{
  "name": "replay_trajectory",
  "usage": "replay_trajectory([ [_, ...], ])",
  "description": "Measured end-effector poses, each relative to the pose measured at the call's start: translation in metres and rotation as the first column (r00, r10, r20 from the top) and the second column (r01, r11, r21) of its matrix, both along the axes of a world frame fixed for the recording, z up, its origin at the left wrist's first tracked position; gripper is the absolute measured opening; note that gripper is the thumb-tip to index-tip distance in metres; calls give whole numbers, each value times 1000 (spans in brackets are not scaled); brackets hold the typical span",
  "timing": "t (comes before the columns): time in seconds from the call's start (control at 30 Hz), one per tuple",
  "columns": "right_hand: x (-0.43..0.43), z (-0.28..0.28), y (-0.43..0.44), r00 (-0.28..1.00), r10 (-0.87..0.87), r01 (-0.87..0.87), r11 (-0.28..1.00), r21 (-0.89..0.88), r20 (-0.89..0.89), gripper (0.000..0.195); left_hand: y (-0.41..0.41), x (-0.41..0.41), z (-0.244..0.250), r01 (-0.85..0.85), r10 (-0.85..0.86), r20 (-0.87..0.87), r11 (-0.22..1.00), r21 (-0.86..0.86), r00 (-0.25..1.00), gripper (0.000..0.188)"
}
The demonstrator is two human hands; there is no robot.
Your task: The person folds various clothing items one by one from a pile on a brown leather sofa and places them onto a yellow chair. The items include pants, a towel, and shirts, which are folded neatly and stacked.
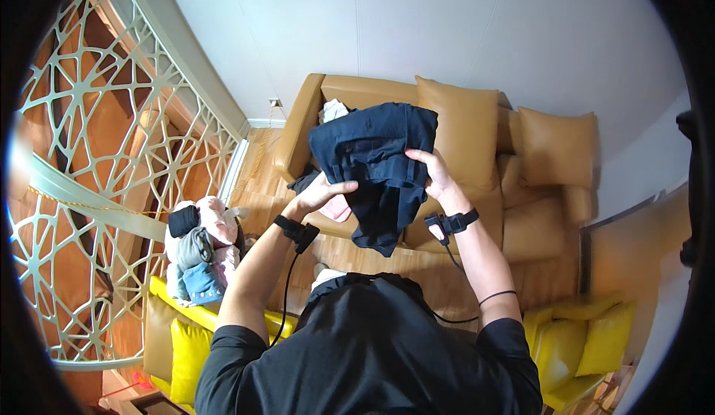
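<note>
Both my hands hold up a pair of dark navy trousers (380,158), partly folded, with belt loops and the waistband showing. My left hand (327,193) grips the cloth at its lower left edge, thumb on top. On the right edge, my right hand (430,170) pinches the cloth with the thumb over it. Behind the trousers stands a tan leather sofa (475,208). On its seat, a white cloth (333,111), a pink cloth (337,208) and a dark cloth (304,181) show partly past the trousers.
At the left, several rolled or folded clothes (195,253) lie in a pile beside a lattice partition (123,85). Tan cushions (461,130) rest on the sofa. Yellow armchairs (558,353) stand at both lower sides. Cables (286,298) run from my wrist straps.
</note>
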State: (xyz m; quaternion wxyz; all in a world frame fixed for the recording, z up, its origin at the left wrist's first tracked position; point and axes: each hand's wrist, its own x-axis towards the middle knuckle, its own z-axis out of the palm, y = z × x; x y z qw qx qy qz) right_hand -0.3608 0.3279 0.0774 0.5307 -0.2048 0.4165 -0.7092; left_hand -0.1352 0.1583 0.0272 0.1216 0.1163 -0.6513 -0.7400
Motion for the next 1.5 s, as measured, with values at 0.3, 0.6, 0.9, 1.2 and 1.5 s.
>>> replay_trajectory([
  [0.3,9,-16,16,942,104,-48,983,179,-318,86,-20,-28,43,-146,221,-161,912,383,962,46],
  [0.6,37,0,-8,690,12,218,950,224,-724,69,-93,-6,21,58,-45,-86,986,159,995,33],
  [0.9,50,-5,-34,682,-140,257,965,56,-718,54,-130,15,32,-53,86,-78,934,354,993,35],
  [1.2,46,-2,-49,840,-190,132,980,-148,-508,43,-129,21,48,215,-72,-252,768,604,965,42],
  [1.5,-2,-34,-26,728,65,-162,984,-79,-682,28,-88,19,-8,94,-92,-49,995,41,995,39],
])
